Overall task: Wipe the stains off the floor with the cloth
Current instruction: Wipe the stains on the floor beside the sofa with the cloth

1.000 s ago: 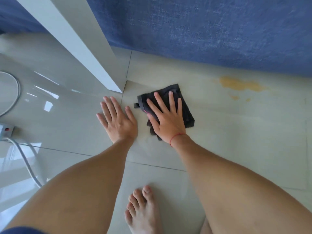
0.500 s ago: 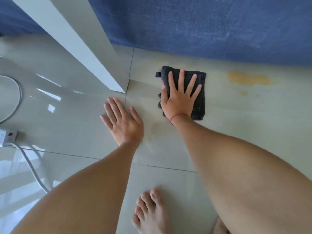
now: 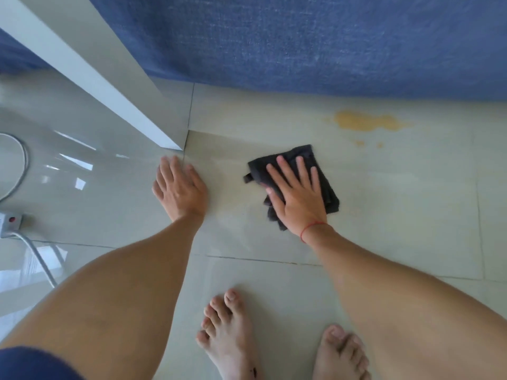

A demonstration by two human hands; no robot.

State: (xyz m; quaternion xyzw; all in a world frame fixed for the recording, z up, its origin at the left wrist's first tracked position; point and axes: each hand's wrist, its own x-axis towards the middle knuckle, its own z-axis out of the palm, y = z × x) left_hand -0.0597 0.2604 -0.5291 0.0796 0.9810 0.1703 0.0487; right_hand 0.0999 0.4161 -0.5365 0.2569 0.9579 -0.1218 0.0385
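A folded dark grey cloth [image 3: 326, 185] lies flat on the pale tiled floor [image 3: 397, 215]. My right hand [image 3: 295, 198] presses down on the cloth with its fingers spread, palm flat. A yellow-orange stain [image 3: 366, 121] marks the floor beyond and to the right of the cloth, near the blue fabric, with two small spots [image 3: 369, 144] below it. The cloth does not touch the stain. My left hand [image 3: 179, 187] rests flat on the bare floor to the left, fingers apart, holding nothing.
A blue fabric surface [image 3: 301, 39] runs along the far side. A white slanted furniture leg [image 3: 90, 69] comes down at the left. A white power strip [image 3: 9, 223] and its cable [image 3: 38, 259] lie at the far left. My bare feet [image 3: 227, 333] stand at the bottom.
My right hand has pulled the cloth back toward me and slightly to the right, away from the blue fabric. My left hand has stayed planted on the floor.
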